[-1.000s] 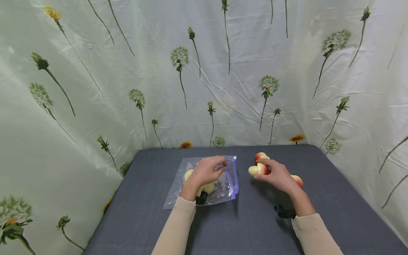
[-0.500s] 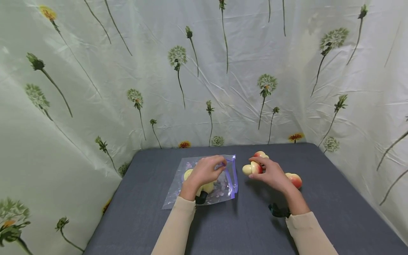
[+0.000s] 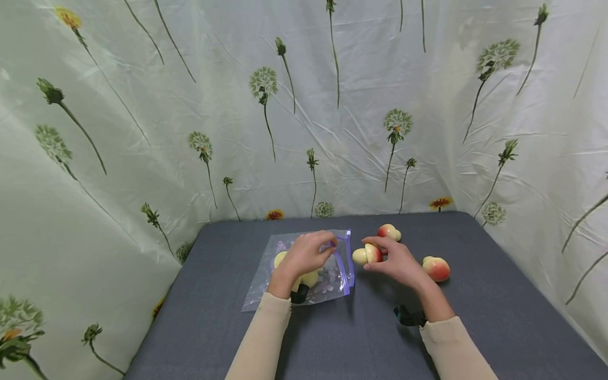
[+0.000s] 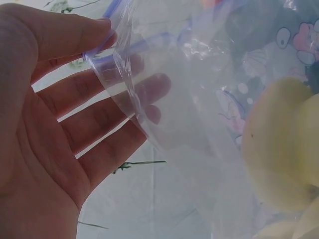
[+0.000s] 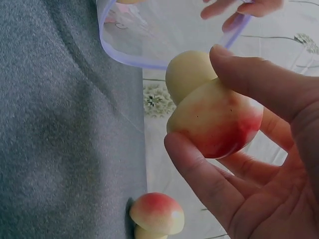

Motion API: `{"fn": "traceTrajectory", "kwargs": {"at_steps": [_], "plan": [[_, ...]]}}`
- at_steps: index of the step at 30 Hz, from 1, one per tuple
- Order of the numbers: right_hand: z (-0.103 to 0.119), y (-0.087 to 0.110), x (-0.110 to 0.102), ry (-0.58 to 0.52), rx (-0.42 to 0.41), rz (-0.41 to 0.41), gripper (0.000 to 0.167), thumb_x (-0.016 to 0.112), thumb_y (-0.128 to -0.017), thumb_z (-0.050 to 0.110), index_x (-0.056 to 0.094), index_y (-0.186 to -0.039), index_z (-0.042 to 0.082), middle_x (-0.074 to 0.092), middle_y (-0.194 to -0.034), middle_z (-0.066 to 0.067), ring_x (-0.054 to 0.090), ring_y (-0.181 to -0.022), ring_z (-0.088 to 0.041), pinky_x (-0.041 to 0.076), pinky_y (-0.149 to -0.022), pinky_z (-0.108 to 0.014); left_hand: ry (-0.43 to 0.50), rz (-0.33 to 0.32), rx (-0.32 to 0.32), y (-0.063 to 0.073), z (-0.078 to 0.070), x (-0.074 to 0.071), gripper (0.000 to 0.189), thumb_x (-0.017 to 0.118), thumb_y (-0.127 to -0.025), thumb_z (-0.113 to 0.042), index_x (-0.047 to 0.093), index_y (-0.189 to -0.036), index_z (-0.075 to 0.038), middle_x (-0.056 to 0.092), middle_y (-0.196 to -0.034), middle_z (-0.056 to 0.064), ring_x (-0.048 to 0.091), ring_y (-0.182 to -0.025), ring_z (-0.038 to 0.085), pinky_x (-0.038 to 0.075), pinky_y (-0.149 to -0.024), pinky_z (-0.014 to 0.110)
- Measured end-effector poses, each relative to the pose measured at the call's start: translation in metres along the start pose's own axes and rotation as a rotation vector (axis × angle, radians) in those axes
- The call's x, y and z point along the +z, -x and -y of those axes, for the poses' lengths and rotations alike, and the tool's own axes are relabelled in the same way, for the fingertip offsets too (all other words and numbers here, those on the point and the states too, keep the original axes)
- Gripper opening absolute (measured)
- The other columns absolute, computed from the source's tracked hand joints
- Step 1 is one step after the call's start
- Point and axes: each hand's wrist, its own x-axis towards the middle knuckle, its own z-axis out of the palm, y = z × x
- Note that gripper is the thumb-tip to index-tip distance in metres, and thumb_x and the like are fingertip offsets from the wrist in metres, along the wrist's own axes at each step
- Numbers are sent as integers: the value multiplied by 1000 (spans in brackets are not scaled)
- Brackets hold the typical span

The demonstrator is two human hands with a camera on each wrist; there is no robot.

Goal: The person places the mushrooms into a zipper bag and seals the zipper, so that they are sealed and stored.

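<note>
My right hand [image 3: 399, 263] grips a toy mushroom [image 5: 219, 117] with a red-and-cream cap, between thumb and fingers. Its pale stem points left, close to the mouth of a clear zip bag [image 3: 261, 285] with a purple-edged opening. My left hand [image 3: 306, 257] pinches the bag's upper edge between thumb and index finger, the other fingers spread behind the film in the left wrist view. Inside the bag lie several pale yellow pieces, one a mushroom [image 4: 279, 144]; the left hand and wrist partly hide them in the head view.
Two more red-and-cream mushrooms lie on the dark grey table [image 3: 342, 343]: one mushroom [image 3: 389, 232] toward the back, another mushroom [image 3: 435, 268] right of my right hand. A white curtain [image 3: 304, 132] with printed dandelions hangs behind and beside the table.
My right hand has carried the mushroom leftward, toward the bag's opening, uncovering the mushroom on the right. My left hand keeps its hold on the bag, nearly unmoved.
</note>
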Motion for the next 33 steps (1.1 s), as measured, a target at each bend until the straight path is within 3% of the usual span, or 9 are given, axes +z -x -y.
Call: {"fn": "traceTrajectory", "kwargs": {"at_steps": [8,21,33], "plan": [[6,-1,8,-38,-59,23,63,89,-78,18,63,-135,16,63,-130,-4,64,-108,-27,52,-89,-54,-14,-5,6,1,0,-2,9,70,-97,-18,69,-104,-23,69,-104,-9,66,-91,10,53,-76,31],[12,-4,17,-83,-130,81,62,87,-81,16,61,-138,14,61,-134,-6,61,-113,-25,50,-93,-52,-4,-14,8,2,0,-8,5,69,-97,-18,69,-101,-20,68,-100,-10,63,-81,7,51,-70,29],[19,-4,24,-75,-181,124,61,84,-82,10,61,-138,15,61,-121,-2,58,-101,-20,52,-84,-46,-5,-14,7,3,-1,-11,6,69,-97,-18,69,-100,-23,67,-98,-11,58,-75,5,49,-67,27]]}}
